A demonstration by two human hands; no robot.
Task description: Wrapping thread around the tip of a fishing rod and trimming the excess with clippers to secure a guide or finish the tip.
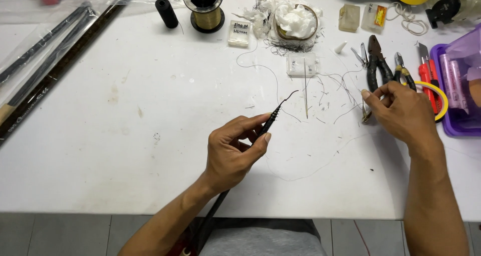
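Black and thin, the rod tip point(273, 116) sits pinched between thumb and fingers of my left hand point(231, 153), near the middle of the tabletop point(125, 150), its shaft running back over the front edge. My right hand point(401, 113) closes on small snips point(367, 108) beside the pliers point(377, 63) toward the right edge. Squeezing too hard could snap the fine tip; loose thread point(300, 173) may snag it.

Your left hand point(233, 153) pinches a slim black fishing-rod tip point(269, 121); its curved end rises beyond your fingertips, with the shaft trailing below your wrist. Your right hand point(401, 113) touches black-handled pliers point(376, 65), probably.
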